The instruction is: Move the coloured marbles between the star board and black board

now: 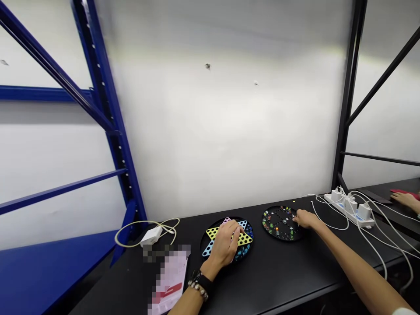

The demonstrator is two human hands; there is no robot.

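Observation:
My left hand (225, 243) lies on a round black game board (248, 227) with a coloured star pattern of holes, fingers curled loosely over its middle. My right hand (304, 218) reaches to the right rim of a second round black tray (278, 223) that holds several small coloured marbles; its fingers are bent at the edge and I cannot make out whether they pinch a marble. Both boards rest on a black table (278, 280) against a white wall.
A white charger with a coiled cable (151, 235) lies left of the boards. A pink and white card (170, 280) sits near the front edge. A white power strip (349, 208) with plugs and cables is at right. Another person's hand (406, 200) rests far right. Blue shelving (108, 131) stands left.

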